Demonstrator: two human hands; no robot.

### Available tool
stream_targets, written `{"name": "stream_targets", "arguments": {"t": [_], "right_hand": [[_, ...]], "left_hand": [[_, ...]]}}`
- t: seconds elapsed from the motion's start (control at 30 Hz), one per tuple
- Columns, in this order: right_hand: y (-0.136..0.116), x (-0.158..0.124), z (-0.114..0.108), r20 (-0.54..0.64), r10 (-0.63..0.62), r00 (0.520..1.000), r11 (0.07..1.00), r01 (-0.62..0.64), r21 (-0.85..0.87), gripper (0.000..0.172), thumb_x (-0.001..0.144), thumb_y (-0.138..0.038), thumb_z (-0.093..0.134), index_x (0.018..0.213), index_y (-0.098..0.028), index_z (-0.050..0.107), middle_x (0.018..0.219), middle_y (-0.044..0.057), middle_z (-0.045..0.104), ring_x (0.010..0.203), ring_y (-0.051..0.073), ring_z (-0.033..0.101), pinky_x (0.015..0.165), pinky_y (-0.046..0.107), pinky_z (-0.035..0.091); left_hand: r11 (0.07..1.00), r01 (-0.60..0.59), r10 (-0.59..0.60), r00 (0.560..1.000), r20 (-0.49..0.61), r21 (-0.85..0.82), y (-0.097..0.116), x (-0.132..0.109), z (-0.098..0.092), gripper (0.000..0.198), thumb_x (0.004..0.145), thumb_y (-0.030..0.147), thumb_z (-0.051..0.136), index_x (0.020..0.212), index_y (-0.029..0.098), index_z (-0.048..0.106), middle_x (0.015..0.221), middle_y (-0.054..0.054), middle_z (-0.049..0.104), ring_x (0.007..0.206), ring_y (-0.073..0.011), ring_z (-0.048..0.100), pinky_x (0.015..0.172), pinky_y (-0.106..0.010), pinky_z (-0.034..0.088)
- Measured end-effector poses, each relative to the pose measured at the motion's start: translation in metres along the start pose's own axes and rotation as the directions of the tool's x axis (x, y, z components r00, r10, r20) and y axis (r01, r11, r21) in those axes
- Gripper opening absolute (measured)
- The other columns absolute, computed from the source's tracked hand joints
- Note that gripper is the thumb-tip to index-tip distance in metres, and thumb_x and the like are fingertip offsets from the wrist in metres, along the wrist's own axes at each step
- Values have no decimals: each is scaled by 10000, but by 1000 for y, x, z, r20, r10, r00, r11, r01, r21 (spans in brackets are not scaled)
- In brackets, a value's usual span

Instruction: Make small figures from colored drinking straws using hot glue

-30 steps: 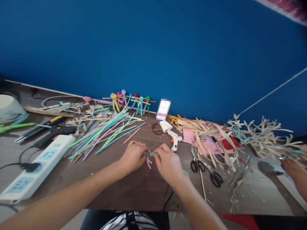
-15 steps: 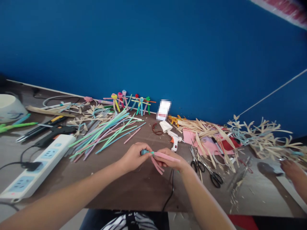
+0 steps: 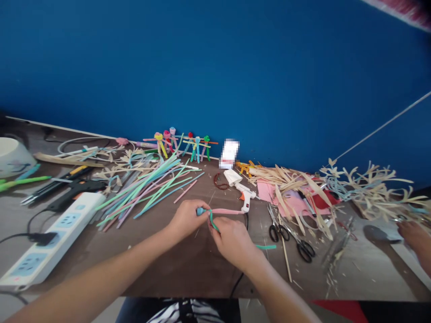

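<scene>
My left hand (image 3: 186, 219) pinches the blue rolled end of a small straw piece (image 3: 201, 211) above the brown table (image 3: 175, 269). A pink straw (image 3: 227, 211) runs right from that end. My right hand (image 3: 232, 240) is closed on a teal straw (image 3: 213, 220) that loops down from the piece and comes out behind the hand (image 3: 266, 247). Both hands are close together near the table's middle.
A pile of coloured straws (image 3: 148, 188) lies to the left, with straw figures (image 3: 182, 143) by the blue wall. A white glue gun (image 3: 245, 197), two scissors (image 3: 291, 237), straw scraps (image 3: 303, 188), a power strip (image 3: 50, 237). Another person's hand (image 3: 415, 237) at far right.
My right hand let the pink straws go and moved down toward me, now pulling the teal straw. The pink straw now lies level to the right.
</scene>
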State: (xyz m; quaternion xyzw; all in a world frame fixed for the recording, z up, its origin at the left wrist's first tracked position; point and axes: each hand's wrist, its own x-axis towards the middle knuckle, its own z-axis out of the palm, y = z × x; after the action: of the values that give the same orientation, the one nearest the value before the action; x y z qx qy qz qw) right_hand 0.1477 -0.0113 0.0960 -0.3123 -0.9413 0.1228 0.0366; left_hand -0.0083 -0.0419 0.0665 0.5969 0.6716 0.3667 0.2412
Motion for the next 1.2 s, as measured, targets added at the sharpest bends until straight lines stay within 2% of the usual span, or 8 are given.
{"name": "stream_targets", "arguments": {"t": [0.17, 0.3, 0.47, 0.57, 0.67, 0.77, 1.0, 1.2], "right_hand": [[6, 0, -13, -52, 11, 999, 997, -7, 76, 222, 857, -240, 354, 801, -175, 559, 771, 37, 602, 717, 132, 545, 625, 226, 320], [30, 10, -20, -87, 45, 995, 972, -24, 232, 156, 801, -243, 454, 742, -177, 582, 769, 12, 590, 708, 116, 518, 629, 215, 326], [54, 20, -9, 247, -59, 967, 776, -111, 620, 243, 766, -306, 473, 611, -150, 577, 491, -51, 474, 476, 77, 423, 470, 184, 300], [53, 16, 4, 387, -83, 918, 611, -260, 748, 322, 777, -401, 436, 617, -146, 551, 461, -59, 424, 393, 57, 363, 398, 172, 266], [45, 10, 17, 375, -34, 927, 531, -301, 792, 336, 784, -441, 412, 627, -159, 505, 472, -59, 414, 384, 55, 350, 387, 167, 269], [37, 6, 22, 300, 6, 954, 567, -251, 784, 334, 816, -393, 363, 595, -166, 468, 464, -57, 399, 405, 63, 355, 413, 169, 284], [12, -5, 3, 33, 0, 999, 937, -12, 349, 174, 798, -215, 425, 695, -170, 558, 651, -2, 566, 614, 111, 494, 559, 202, 309], [0, -14, -15, -55, 13, 998, 989, -5, 150, 198, 836, -229, 389, 837, -186, 582, 798, 42, 619, 738, 141, 547, 643, 224, 331]], "left_hand": [[978, -163, 152, 984, 91, 131, 2, -2, 0, 137, 663, 179, 519, 679, 189, 655, 649, -6, 637, 652, -136, 551, 717, -254, 369], [987, -163, 162, 966, 202, -12, 7, -5, -4, 135, 667, 191, 529, 696, 169, 660, 640, -4, 625, 627, -123, 535, 681, -235, 376], [967, 20, 70, 937, 341, -254, 11, -9, -8, 192, 688, 291, 538, 719, 135, 644, 612, 12, 587, 552, -92, 477, 533, -185, 359], [933, 85, 25, 953, 301, -348, 11, -9, -5, 212, 685, 320, 546, 707, 123, 620, 595, 21, 565, 550, -86, 462, 519, -178, 353], [930, 94, -27, 982, 189, -356, 10, -8, -2, 196, 687, 306, 539, 690, 121, 603, 595, 18, 567, 565, -94, 474, 537, -185, 367], [949, 91, -60, 992, 109, -302, 11, -7, -1, 187, 689, 286, 526, 705, 124, 617, 623, 8, 600, 587, -107, 504, 566, -197, 390], [991, 61, -57, 998, 39, -123, 8, -5, 0, 156, 673, 236, 517, 701, 169, 655, 704, -5, 670, 685, -146, 572, 688, -235, 411], [986, -95, 83, 992, 94, 140, 5, -10, 1, 123, 664, 217, 536, 687, 225, 657, 683, -1, 654, 739, -164, 553, 901, -360, 273]]}}
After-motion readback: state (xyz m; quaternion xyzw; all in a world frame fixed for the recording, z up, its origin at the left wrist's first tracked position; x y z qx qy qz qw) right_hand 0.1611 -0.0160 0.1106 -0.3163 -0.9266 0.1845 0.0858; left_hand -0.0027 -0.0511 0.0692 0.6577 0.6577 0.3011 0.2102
